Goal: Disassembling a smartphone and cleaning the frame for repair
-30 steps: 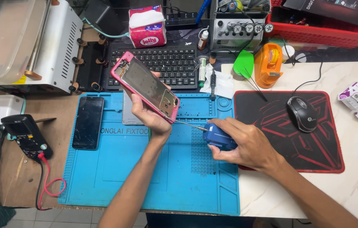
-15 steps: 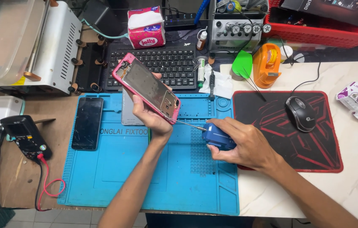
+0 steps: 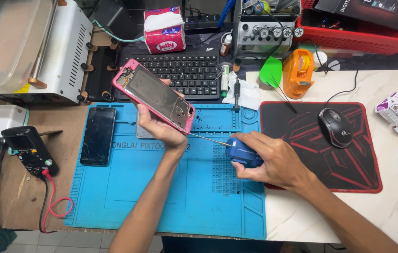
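Held tilted above the blue mat (image 3: 161, 197) at keyboard's six o'clock, pink-framed phone (image 3: 154, 96) gripped by left hand (image 3: 161, 129), right hand (image 3: 274, 161) clasping blue screwdriver (image 3: 242, 152); likely light, stiff, fragile, best pinched along edges.

Bench (image 3: 396, 206): blue mat (image 3: 161, 201), mousepad (image 3: 349, 164), keyboard (image 3: 187, 75).

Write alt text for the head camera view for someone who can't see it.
A person's left hand holds up an opened pink-framed phone while the right hand points a blue-handled screwdriver at its lower edge, above a blue repair mat. A second dark phone lies on the mat, with a keyboard behind and a mouse to the right.
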